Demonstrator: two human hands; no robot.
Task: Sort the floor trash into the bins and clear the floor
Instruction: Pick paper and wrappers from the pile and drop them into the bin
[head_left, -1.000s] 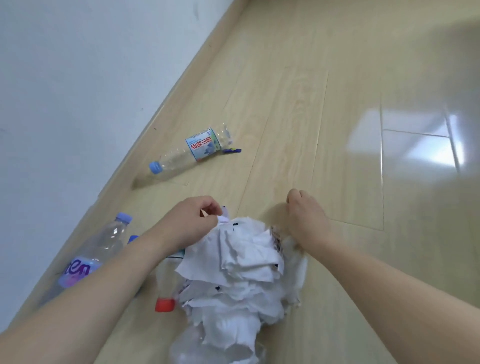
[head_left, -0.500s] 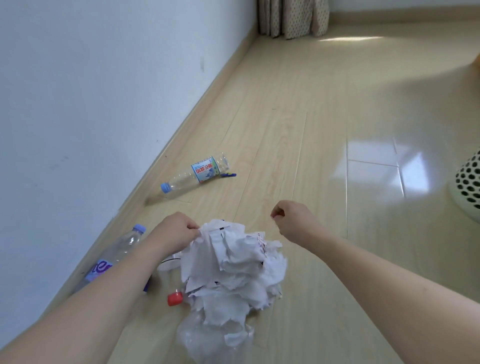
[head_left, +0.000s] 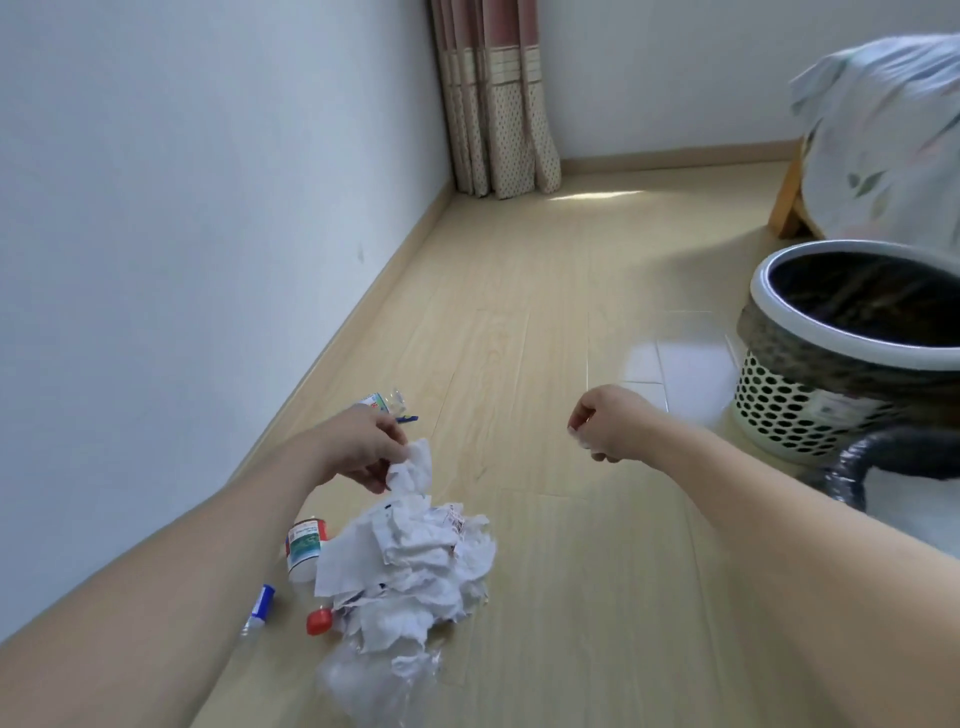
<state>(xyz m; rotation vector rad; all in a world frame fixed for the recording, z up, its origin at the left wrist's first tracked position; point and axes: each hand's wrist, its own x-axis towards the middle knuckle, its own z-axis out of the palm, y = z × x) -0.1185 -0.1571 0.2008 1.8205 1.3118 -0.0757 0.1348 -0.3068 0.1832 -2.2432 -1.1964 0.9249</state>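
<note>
A heap of crumpled white paper (head_left: 410, 566) lies on the wooden floor. My left hand (head_left: 358, 452) pinches a crumpled white sheet (head_left: 413, 470) just above the heap. My right hand (head_left: 605, 428) is curled to the right of the heap, above the floor, with a small white scrap (head_left: 579, 436) in its fingers. A white perforated bin (head_left: 852, 353) with a dark liner stands at the right. Beside the heap lie a bottle with a green label (head_left: 304, 548), a red cap (head_left: 318, 621) and a blue-capped bottle (head_left: 258, 608).
A white wall with a skirting board (head_left: 358, 306) runs along the left. Another plastic bottle (head_left: 384, 402) shows behind my left hand. Curtains (head_left: 493, 98) hang in the far corner. A patterned cloth (head_left: 883, 140) drapes over a wooden piece at the right. A dark bag (head_left: 852, 467) sits below the bin.
The view has lifted, bringing the bin and the curtains into sight. Both hands rose from the heap; my left hand pulled one sheet up and my right hand moved right.
</note>
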